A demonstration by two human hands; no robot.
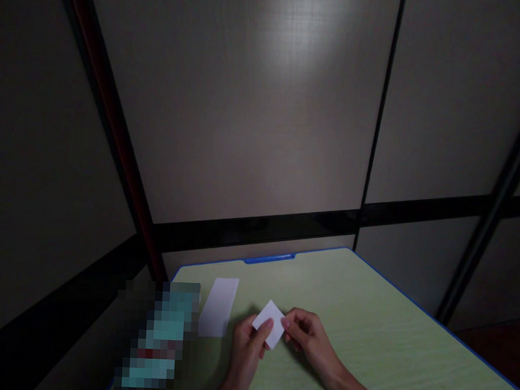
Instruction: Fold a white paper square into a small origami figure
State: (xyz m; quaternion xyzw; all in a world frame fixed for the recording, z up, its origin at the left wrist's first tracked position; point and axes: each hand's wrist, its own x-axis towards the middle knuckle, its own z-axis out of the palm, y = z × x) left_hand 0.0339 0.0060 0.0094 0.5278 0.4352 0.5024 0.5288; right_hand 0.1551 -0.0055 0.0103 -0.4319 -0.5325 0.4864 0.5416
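A small white square of paper (269, 322) is held just above the green tabletop (366, 332), tilted like a diamond. My left hand (245, 351) pinches its lower left edge, thumb on top. My right hand (309, 334) pinches its right corner with fingers closed. A longer white paper strip (218, 307) lies flat on the table to the left of my hands, untouched.
The table has a blue rim (269, 257) and stands against grey wall panels with dark frames. A blurred-out patch (161, 337) covers the table's left edge beside the strip. The room is dim.
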